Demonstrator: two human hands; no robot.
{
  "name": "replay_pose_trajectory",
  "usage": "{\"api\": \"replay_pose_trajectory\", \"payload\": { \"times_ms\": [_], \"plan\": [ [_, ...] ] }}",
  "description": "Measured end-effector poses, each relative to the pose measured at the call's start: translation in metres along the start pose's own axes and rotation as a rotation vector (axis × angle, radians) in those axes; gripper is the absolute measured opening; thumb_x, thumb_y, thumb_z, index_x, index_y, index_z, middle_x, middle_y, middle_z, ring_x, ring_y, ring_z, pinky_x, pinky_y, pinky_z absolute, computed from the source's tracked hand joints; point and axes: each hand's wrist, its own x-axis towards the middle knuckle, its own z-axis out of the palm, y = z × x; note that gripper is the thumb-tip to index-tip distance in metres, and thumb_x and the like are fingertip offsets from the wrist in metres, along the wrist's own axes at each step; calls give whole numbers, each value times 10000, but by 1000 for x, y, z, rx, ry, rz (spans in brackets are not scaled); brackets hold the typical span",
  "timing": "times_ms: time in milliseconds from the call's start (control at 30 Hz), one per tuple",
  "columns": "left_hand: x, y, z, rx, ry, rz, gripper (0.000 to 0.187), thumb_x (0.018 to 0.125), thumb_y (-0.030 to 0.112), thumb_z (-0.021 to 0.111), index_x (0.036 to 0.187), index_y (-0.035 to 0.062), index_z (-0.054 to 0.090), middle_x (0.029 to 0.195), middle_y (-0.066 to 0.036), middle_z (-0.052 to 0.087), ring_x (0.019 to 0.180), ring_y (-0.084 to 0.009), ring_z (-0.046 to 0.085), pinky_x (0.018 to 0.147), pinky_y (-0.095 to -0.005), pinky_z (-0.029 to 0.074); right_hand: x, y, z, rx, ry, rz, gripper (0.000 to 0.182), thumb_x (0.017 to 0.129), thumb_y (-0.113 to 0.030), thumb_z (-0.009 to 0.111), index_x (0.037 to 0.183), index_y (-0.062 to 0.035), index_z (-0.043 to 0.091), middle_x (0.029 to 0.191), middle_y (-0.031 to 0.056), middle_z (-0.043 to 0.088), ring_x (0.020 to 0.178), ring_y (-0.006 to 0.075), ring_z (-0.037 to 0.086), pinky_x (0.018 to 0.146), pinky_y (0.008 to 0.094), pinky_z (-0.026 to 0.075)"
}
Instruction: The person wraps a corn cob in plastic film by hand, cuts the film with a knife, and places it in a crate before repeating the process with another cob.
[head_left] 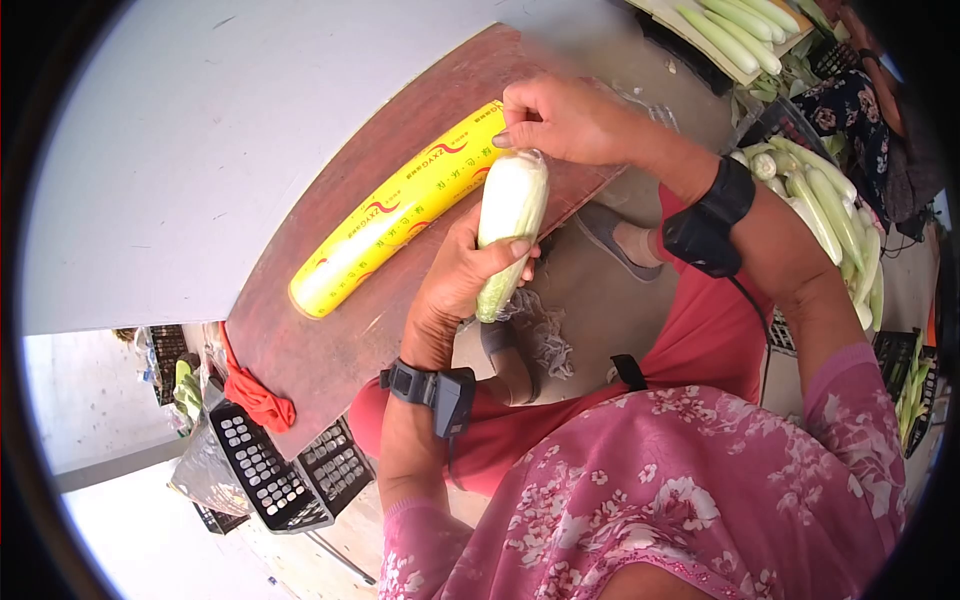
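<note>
My left hand (462,268) is wrapped around a thick, pale green-white vegetable (514,205), held upright over the near edge of the table. Clear plastic film glints at its top end. Just above that end, my right hand (560,122) has its thumb and fingers pinched together, seemingly on the thin film; the fingertips partly hide it. A yellow roll of plastic film (385,220) with red and dark print lies behind the vegetable, its far end close to my right fingers.
The reddish-brown table (300,375) has a red cloth (258,398) hanging at its left corner, above black crates (262,470). Pale green vegetables (830,215) fill a crate at right; more long ones (735,35) lie farther back. Another person's sleeve (845,110) shows at upper right.
</note>
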Motion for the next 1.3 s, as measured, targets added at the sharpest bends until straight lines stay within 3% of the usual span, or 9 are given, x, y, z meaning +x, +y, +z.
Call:
{"api": "replay_pose_trajectory", "payload": {
  "times_ms": [200, 300, 400, 500, 600, 700, 867, 1000, 1300],
  "plan": [
    [-2, -1, -4, -118, -80, 36, 518, 762, 234, 733, 1157, -24, 519, 875, -116, 616, 685, -176, 604, 600, -281, 500, -1, -2, -4, -84, -1, -73, 211, 879, -199, 655, 811, -32, 545, 695, 13, 549, 657, 93, 481, 588, 280, 407],
    [-5, 1, -11, -213, -136, 78, 454, 772, 150, 743, 1144, -8, 535, 880, -113, 635, 686, -176, 620, 607, -295, 521, 5, 13, -8, 92, 10, -72, 203, 891, -225, 658, 908, -42, 573, 784, -6, 577, 688, 78, 509, 621, 254, 435],
    [-7, 5, -16, -209, -171, 85, 499, 748, 169, 767, 1150, -17, 537, 883, -116, 638, 691, -179, 623, 612, -299, 526, -6, -5, -21, 628, -84, 94, 295, 895, -235, 673, 1096, -56, 555, 900, -1, 583, 753, 58, 533, 672, 225, 469],
    [-9, 7, -16, -180, -206, 55, 549, 724, 192, 782, 1162, -30, 537, 881, -120, 641, 696, -179, 626, 620, -297, 532, -11, -10, -19, 742, -283, -105, 450, 864, -178, 717, 1234, -68, 486, 1072, 31, 565, 831, 51, 548, 736, 210, 500],
    [-12, 5, -14, -167, -219, 24, 578, 701, 208, 789, 1158, -46, 542, 877, -126, 644, 691, -179, 629, 623, -292, 534, -22, -29, -17, 741, -407, -128, 471, 824, -154, 742, 1224, -51, 515, 1192, 38, 518, 843, 47, 537, 759, 210, 476],
    [-14, 4, -15, -185, -222, 4, 582, 685, 218, 790, 1141, -54, 551, 872, -130, 645, 682, -180, 631, 621, -286, 532, -18, -22, -17, 811, -500, -181, 418, 801, -77, 744, 1166, -50, 543, 1131, 13, 545, 873, 50, 550, 805, 214, 480],
    [-13, 4, -14, -209, -225, 6, 580, 679, 239, 789, 1125, -53, 558, 864, -129, 644, 677, -181, 631, 614, -282, 527, -14, -14, -12, 761, -437, -224, 245, 786, -26, 761, 933, -47, 566, 1120, 75, 532, 947, 103, 546, 868, 242, 478],
    [-13, 3, -13, -137, -200, 13, 762, 665, 286, 768, 1255, -66, 438, 849, -156, 595, 624, -205, 576, 549, -295, 478, -11, -11, -13, 704, -438, -267, 166, 821, -62, 736, 829, -39, 572, 1071, 78, 553, 977, 114, 536, 881, 255, 452],
    [-14, 5, -12, -152, -225, -26, 694, 670, 261, 777, 1208, -64, 483, 853, -146, 614, 642, -197, 597, 572, -291, 495, -12, -14, -15, 625, -396, -277, 131, 845, -59, 697, 821, -22, 573, 1021, 82, 604, 969, 116, 556, 849, 251, 462]
  ]
}}
